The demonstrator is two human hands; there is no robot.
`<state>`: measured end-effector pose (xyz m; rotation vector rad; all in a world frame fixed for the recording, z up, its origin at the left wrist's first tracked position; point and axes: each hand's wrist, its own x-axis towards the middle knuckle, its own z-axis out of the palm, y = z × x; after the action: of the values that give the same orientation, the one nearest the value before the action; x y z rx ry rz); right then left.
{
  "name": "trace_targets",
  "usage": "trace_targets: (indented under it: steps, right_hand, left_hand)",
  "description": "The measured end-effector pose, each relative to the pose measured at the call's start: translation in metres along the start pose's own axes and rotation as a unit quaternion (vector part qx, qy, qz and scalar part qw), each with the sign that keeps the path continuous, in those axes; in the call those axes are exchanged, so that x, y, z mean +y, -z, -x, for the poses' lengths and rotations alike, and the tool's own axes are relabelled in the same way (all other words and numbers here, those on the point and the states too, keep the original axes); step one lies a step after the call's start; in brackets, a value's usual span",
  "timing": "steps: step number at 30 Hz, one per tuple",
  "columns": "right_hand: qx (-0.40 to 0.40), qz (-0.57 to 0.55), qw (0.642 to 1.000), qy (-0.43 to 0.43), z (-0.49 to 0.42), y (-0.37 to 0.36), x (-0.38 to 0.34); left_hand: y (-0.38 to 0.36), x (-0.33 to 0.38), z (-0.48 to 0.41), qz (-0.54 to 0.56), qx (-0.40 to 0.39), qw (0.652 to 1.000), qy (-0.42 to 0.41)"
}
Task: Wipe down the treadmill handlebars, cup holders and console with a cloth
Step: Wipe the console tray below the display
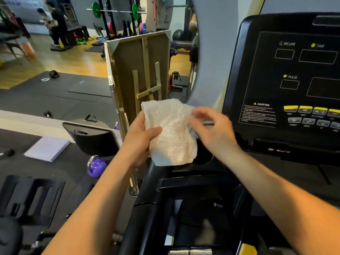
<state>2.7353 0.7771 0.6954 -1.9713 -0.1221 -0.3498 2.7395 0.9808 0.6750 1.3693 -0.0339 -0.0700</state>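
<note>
A white terry cloth (pixel 172 133) hangs in front of me, above the treadmill's left side. My left hand (pixel 140 138) grips its left edge, thumb across the front. My right hand (pixel 211 129) pinches the cloth's right edge with curled fingers. The black console (pixel 287 80) with yellow buttons stands to the right. A dark cup holder (pixel 203 155) shows just below my right hand, partly hidden by the cloth. The left handlebar (pixel 147 190) runs down from under the cloth.
An upended wooden table (pixel 141 70) leans just left of the treadmill. A purple kettlebell (pixel 96 166) and a black one (pixel 92 137) sit on the mats at left. Two people stand far back by a weight rack (pixel 117 13).
</note>
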Motion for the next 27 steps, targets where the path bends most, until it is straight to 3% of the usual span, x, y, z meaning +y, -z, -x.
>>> trace_targets:
  steps: [2,4,6,7,9,11,13,16,18,20,23,25,27]
  right_hand:
    - [-0.037,-0.108,0.98,-0.161,-0.017,0.011,-0.005]
    - [-0.131,-0.245,0.922,-0.268,-0.023,0.018,-0.006]
    - [-0.191,-0.31,0.887,-0.284,-0.016,0.019,-0.011]
    - [-0.192,-0.314,0.888,-0.275,-0.013,0.019,-0.011]
    - [-0.161,-0.26,0.925,-0.225,-0.006,0.022,-0.009]
    - [-0.129,-0.105,0.973,-0.159,0.001,0.031,-0.002]
    - [-0.143,0.062,0.982,-0.106,0.011,0.044,0.01]
    - [-0.203,0.258,0.941,-0.079,0.03,0.051,0.03]
    - [-0.234,0.335,0.908,-0.089,0.041,0.046,0.041]
    - [-0.228,0.361,0.9,-0.086,0.045,0.045,0.049]
    - [-0.172,0.379,0.909,-0.032,0.051,0.053,0.048]
    - [-0.126,0.386,0.912,0.058,0.056,0.062,0.037]
    - [-0.203,0.387,0.897,0.06,0.062,0.073,0.033]
  left_hand:
    - [0.001,0.0,0.002,0.066,-0.028,0.997,0.016]
    - [-0.003,0.002,0.006,0.093,-0.053,0.994,0.025]
    - [-0.006,0.003,0.01,0.079,-0.073,0.994,0.028]
    - [-0.007,0.003,0.011,0.07,-0.085,0.994,0.029]
    - [-0.01,0.0,0.018,0.046,-0.095,0.994,0.038]
    - [-0.014,-0.008,0.029,-0.03,-0.057,0.997,0.047]
    - [-0.019,-0.025,0.045,-0.172,0.014,0.985,0.015]
    - [-0.027,-0.055,0.067,-0.378,0.046,0.919,-0.103]
    - [-0.036,-0.071,0.073,-0.477,-0.024,0.856,-0.198]
    - [-0.05,-0.086,0.072,-0.546,-0.134,0.79,-0.243]
    - [-0.068,-0.109,0.063,-0.649,-0.165,0.695,-0.262]
    - [-0.087,-0.117,0.061,-0.676,-0.16,0.671,-0.258]
    - [-0.109,-0.116,0.065,-0.688,-0.164,0.654,-0.268]
